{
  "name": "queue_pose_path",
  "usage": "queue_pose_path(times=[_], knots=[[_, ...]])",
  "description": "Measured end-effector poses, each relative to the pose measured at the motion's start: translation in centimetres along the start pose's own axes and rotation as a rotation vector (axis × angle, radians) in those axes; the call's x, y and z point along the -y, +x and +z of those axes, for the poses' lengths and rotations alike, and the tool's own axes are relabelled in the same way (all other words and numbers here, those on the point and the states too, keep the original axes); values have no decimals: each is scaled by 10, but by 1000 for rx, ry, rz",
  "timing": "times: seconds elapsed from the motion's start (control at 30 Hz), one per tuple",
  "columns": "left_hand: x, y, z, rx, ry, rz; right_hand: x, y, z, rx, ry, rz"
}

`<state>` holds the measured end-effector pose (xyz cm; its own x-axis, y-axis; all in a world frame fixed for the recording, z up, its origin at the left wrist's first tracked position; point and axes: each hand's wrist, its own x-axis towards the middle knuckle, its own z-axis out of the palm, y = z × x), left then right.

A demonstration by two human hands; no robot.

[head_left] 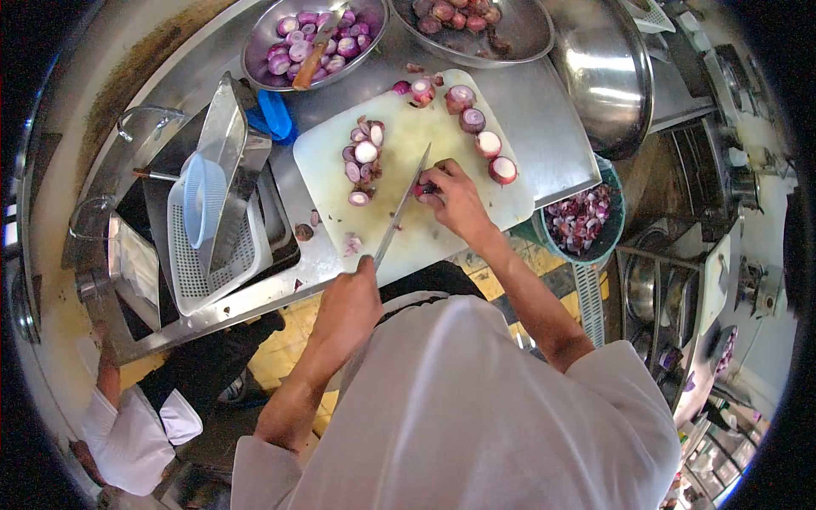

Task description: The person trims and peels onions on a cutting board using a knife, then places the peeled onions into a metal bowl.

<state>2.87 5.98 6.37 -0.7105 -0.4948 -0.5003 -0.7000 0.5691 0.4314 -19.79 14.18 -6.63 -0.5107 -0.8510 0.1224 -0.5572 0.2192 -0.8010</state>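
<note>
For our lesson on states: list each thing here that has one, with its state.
Left hand: closed on knife
Knife: slanting over board
Right hand: pinching onion
Onion row: cut faces up
Board: flat, littered with scraps
Left bowl: holding peeled onions
Second knife: resting in left bowl
Right bowl: holding unpeeled onions
Bin: open, holding peelings

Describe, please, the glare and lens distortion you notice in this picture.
In the head view, strong fisheye distortion leaves dark, rounded borders; in the head view, bright glare streaks the large steel bowl; in the head view, the knife keeps a readable outline.
</note>
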Motion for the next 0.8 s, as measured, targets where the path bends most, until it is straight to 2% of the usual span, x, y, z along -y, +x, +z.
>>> queue_pose_path(times=[0.07, 0.17, 0.27, 0.3, 0.37, 0.4, 0.47, 0.57, 0.63, 0.7, 0.77, 0.8], knots=[[9, 30, 27, -89, -33, 97, 2, 0, 1, 12, -36, -6], [14, 85, 60, -161, -46, 110, -1, -6, 2, 3, 68, 7], [32, 87, 53, -217, -155, 157, 5, -14, -7, 6, 2, 83], [39, 84, 49, -221, -153, 167, 2, -11, -6, -3, -3, 80], [54, 69, 45, -288, -217, 132, -12, -6, -3, -122, -258, -22], [62, 64, 44, -286, -226, 92, -18, 2, -1, -140, -268, -17], [75, 63, 42, -286, -237, 81, -26, 33, 1, -242, -452, -34], [85, 67, 41, -291, -259, 58, -25, 84, -12, -309, -486, -85], [82, 68, 42, -213, -279, -62, -18, 121, -33, -356, -437, -128], [74, 67, 43, -245, -190, -57, -32, 174, -58, -472, -324, -197], [76, 68, 50, -286, -173, -24, -64, 234, -81, -445, -381, -49], [75, 69, 50, -275, -174, -10, -82, 264, -92, -451, -380, -54]])
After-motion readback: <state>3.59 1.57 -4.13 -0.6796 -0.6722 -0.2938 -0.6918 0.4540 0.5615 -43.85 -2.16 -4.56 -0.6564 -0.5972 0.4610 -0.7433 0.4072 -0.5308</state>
